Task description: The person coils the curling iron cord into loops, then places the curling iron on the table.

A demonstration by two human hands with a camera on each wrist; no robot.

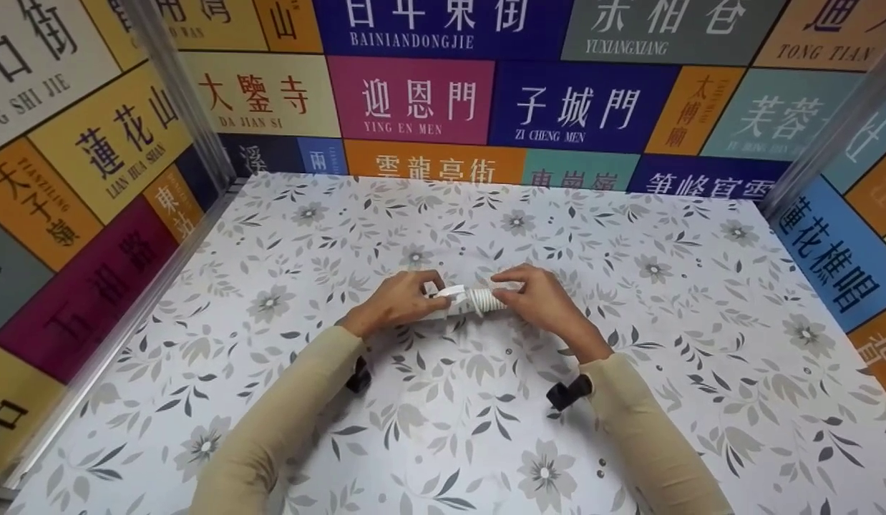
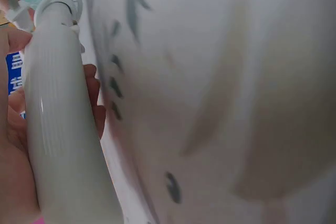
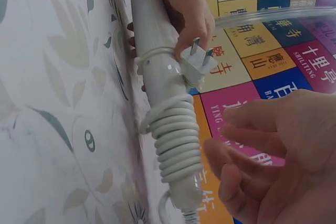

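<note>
A long white appliance [image 2: 65, 124] with a smooth rounded body lies across my left hand [image 1: 403, 299]. The fingers curl round the body, and the thumb is right at the plug. A white cord [image 3: 176, 142] is wound in several tight turns round the appliance's narrower end. From its side sticks out a white plug [image 3: 195, 66] with two flat metal pins. Beside the wound cord, my right hand [image 1: 547, 297] has loosely bent fingers, and a gap shows between them and the cord in the right wrist view. What kind of appliance it is, I cannot tell.
Under the hands is a table covered with a white cloth [image 1: 543, 400] printed with grey flowers and leaves. Colourful panels [image 1: 414, 100] with Chinese lettering stand behind it and on both sides. A dark wrist camera [image 1: 570, 392] sits below the right sleeve.
</note>
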